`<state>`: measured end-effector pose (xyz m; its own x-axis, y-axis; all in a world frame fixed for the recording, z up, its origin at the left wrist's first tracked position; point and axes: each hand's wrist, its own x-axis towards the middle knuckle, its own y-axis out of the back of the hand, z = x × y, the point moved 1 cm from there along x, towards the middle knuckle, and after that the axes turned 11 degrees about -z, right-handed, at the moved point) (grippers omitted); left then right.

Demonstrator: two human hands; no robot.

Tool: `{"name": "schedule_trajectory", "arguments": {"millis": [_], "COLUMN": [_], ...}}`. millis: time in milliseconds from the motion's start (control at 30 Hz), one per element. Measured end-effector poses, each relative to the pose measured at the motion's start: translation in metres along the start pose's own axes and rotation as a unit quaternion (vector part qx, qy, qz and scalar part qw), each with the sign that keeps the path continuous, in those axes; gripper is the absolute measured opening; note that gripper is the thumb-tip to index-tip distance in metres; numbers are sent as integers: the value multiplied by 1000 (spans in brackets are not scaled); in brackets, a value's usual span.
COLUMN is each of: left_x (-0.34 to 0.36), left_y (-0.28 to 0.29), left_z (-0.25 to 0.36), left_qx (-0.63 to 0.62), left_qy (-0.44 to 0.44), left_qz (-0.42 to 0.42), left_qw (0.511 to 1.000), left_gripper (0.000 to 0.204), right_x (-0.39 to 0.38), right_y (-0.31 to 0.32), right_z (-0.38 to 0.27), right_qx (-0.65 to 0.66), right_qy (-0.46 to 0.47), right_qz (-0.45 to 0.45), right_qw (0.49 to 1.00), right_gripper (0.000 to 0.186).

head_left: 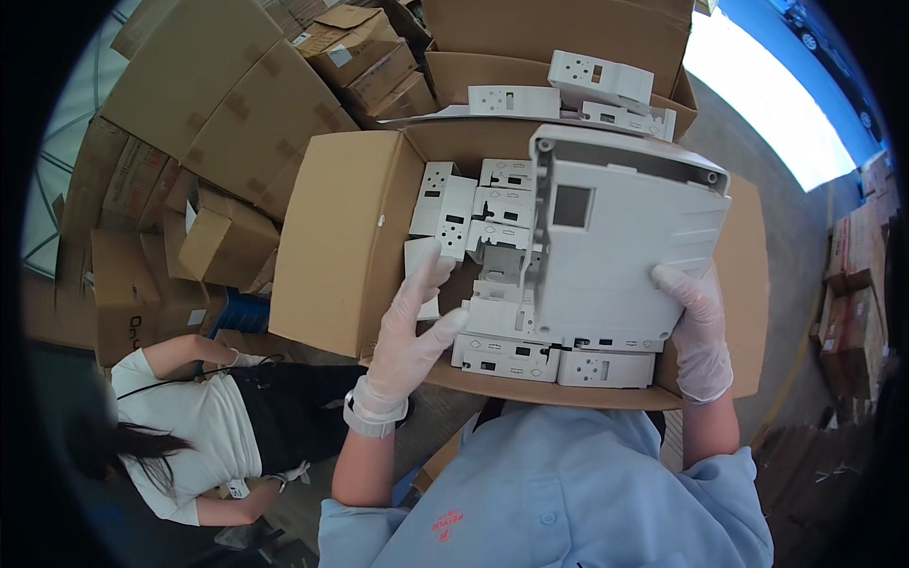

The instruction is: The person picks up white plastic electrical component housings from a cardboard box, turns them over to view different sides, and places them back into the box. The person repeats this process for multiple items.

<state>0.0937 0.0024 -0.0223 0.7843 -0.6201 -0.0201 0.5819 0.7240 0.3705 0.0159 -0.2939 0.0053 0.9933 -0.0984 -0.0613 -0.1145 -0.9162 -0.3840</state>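
Note:
A large light-grey plastic housing (625,251) with a square cut-out is raised over the open cardboard box (374,246). My gloved right hand (699,322) grips its lower right edge, thumb on the face. My gloved left hand (407,331) is to the left of the housing, fingers and thumb spread, with nothing in it. Beneath both hands, several smaller white plastic housings (507,358) with holes and slots are packed in rows in the box. Part of the box's contents is hidden behind the large housing.
Behind the box, several more white housings (601,80) lie by another open carton (559,28). Stacked cartons (237,95) fill the left and far left. A co-worker in a white top (199,431) is at the lower left. More cartons (852,312) stand along the right.

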Motion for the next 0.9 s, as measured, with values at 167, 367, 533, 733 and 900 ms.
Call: {"name": "schedule_trajectory", "arguments": {"millis": [167,367,533,733,900], "left_x": [44,88,100,123,127], "left_y": [20,-22,-16,-29,-9], "left_z": [-82,-117,-127,-149,-147], "left_qx": [68,255,214,-204,-362], "left_qy": [192,195,271,288,273], "left_qz": [-63,-183,-324,-24,22], "left_qw": [977,929,881,935,891], "left_gripper": [35,39,55,36,40], "right_x": [26,45,56,56,76], "right_y": [29,16,13,12,3], "right_z": [12,60,61,63,80], "right_qx": [-101,-203,-181,-218,-465], "right_qy": [64,-12,-24,-74,-103], "right_qz": [85,-26,-52,-104,-177], "right_qw": [989,979,982,967,861], "right_gripper": [62,78,80,79,77]}}
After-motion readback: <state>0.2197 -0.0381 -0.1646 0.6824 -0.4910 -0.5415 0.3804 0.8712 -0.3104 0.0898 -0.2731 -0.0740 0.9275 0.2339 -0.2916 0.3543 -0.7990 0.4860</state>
